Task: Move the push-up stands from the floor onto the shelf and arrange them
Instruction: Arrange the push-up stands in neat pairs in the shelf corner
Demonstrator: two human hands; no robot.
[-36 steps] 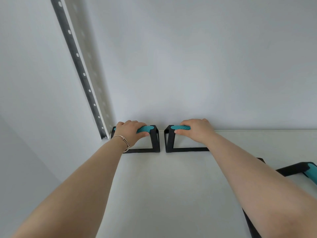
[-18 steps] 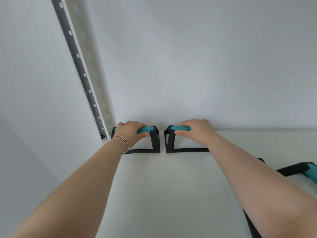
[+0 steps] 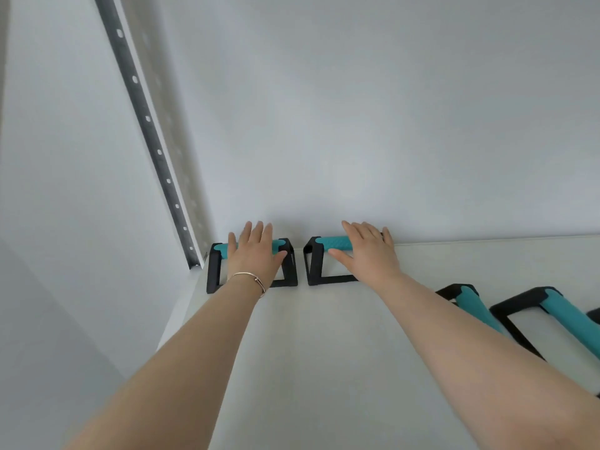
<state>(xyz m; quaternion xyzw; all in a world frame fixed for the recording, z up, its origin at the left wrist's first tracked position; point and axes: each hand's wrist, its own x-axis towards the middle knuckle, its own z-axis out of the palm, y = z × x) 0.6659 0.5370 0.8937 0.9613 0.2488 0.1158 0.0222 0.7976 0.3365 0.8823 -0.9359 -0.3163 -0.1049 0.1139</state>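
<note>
Two black push-up stands with teal grips stand side by side at the back of the white shelf [image 3: 324, 352], against the wall. My left hand [image 3: 255, 251] lies flat over the left stand [image 3: 214, 267], fingers spread and straight, gripping nothing. My right hand [image 3: 367, 251] hovers over the right stand [image 3: 316, 264] with its fingers apart, the thumb below the teal grip. Two more stands, one [image 3: 470, 300] partly hidden by my right forearm and another [image 3: 558, 313] beside it, rest on the shelf at the right.
A grey perforated metal upright [image 3: 146, 125] runs up the wall at the shelf's left back corner. The white wall [image 3: 357, 125] rises directly behind the stands. The shelf's left edge drops off beside the left stand.
Both hands have let go of the teal grips and opened, fingers now stretched out over the stands. The two stands stay where they were.
</note>
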